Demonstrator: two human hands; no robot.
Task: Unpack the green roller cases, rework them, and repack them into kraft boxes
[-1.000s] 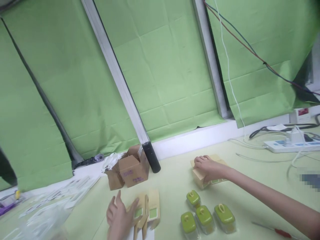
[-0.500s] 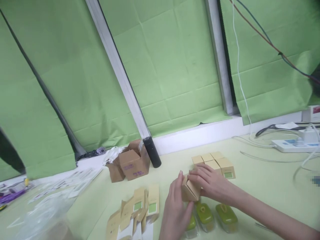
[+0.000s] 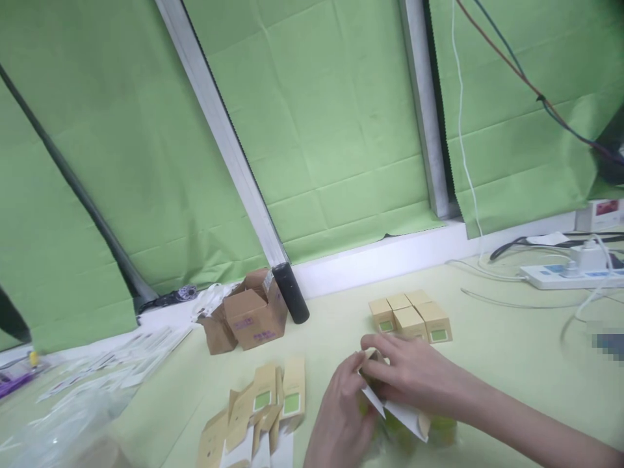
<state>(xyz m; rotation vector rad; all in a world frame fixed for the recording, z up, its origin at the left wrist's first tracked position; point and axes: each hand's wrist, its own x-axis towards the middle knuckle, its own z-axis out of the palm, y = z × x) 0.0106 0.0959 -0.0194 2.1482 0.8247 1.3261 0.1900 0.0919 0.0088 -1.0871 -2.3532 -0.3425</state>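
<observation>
A small cardboard box [image 3: 407,419] is held between both hands, its white-lined flaps now spread toward me. My left hand [image 3: 341,409] is closed around its left side. My right hand [image 3: 414,370] grips it from the right and above, fingers bent over the upper edge; the fingertips are partly hidden. Just beneath lie small clear containers with green lids [image 3: 442,426], mostly covered by the hands and flaps. Beyond my right hand stands a group of closed small boxes [image 3: 409,315] with green labels. To the left is a pile of flattened box blanks [image 3: 266,403].
An open brown carton [image 3: 256,318] and a black cylinder [image 3: 291,292] stand at the back. A white power strip [image 3: 568,276] with cables lies at the right. Clear plastic bags [image 3: 73,429] and white sheets [image 3: 131,354] occupy the left side.
The box has tipped toward me and come down a little; its end, closed before, is open with white flaps out. My right hand has shifted over it. The view has moved slightly.
</observation>
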